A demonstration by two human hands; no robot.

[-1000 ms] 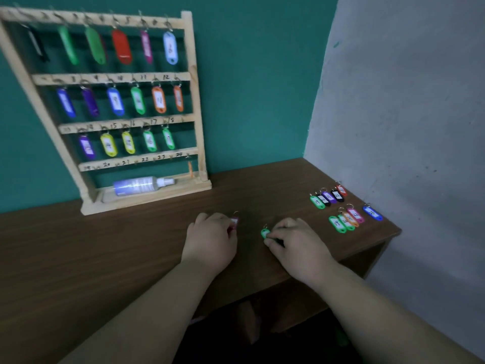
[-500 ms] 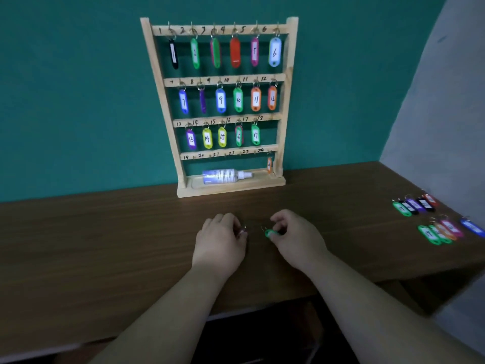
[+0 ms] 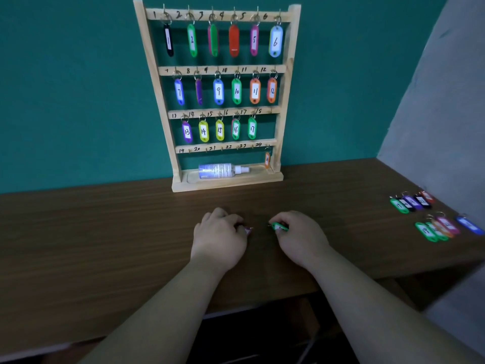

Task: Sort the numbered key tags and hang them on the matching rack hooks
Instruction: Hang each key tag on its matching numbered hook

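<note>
A wooden key rack (image 3: 284, 106) stands against the teal wall, with hooks numbered 1 to 24. Coloured tags hang on hooks 1 to 17, and an orange tag (image 3: 267, 160) hangs at 24. My left hand (image 3: 219, 239) rests on the table in front of the rack and pinches a pink tag (image 3: 248, 230), mostly hidden under the fingers. My right hand (image 3: 299, 236) pinches a green tag (image 3: 278, 227) by its near end. Several loose tags (image 3: 435, 215) lie in two rows at the table's right end.
A white spray bottle (image 3: 220, 170) lies on its side in the rack's base tray. The brown wooden table (image 3: 105, 245) ends at a grey wall (image 3: 441, 114) on the right. Dark space opens below the table's front edge.
The view has swung left and closed in, so the rack now sits centred and the loose tags lie far right. Both hands stay on the table, each with its tag.
</note>
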